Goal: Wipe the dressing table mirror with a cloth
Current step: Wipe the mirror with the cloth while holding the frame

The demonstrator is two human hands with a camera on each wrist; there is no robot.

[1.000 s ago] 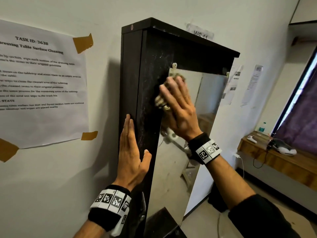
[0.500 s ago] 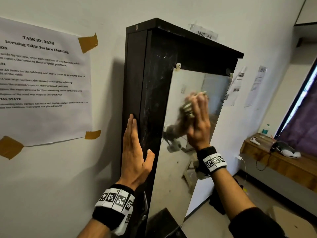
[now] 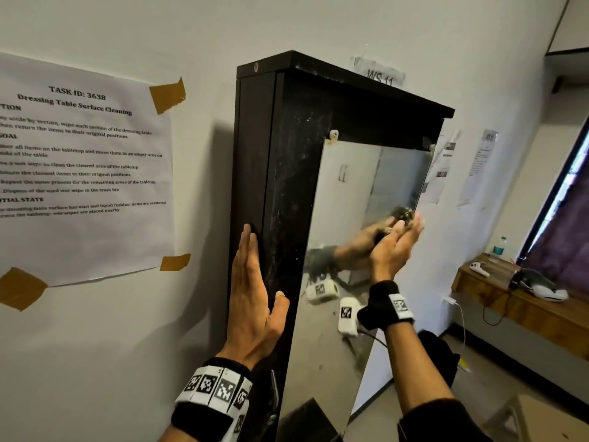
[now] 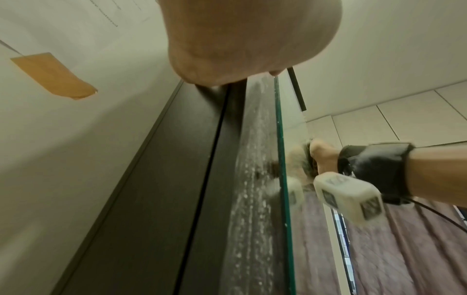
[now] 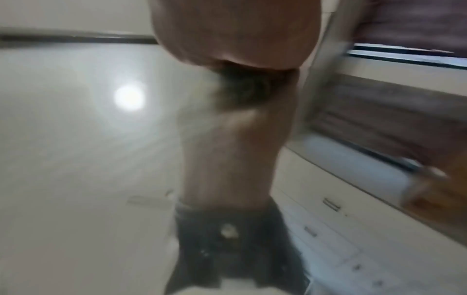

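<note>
Head view suggests wiping is midway: right grip (image 3: 396,247), fingers straight, presses cloth (image 3: 403,215) against mirror (image 3: 344,193) near its right edge, left grip (image 3: 251,301) lies flat on cabinet side (image 3: 255,154), speckled lower glass probably remains.

Taped instruction sheet (image 3: 79,173) on wall (image 3: 95,362); bottle (image 3: 498,249) stands on wooden shelf (image 3: 510,301).

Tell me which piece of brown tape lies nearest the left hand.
The tape at the lower right corner of the sheet, level with the left hand; the other pieces sit higher up or far left.
</note>
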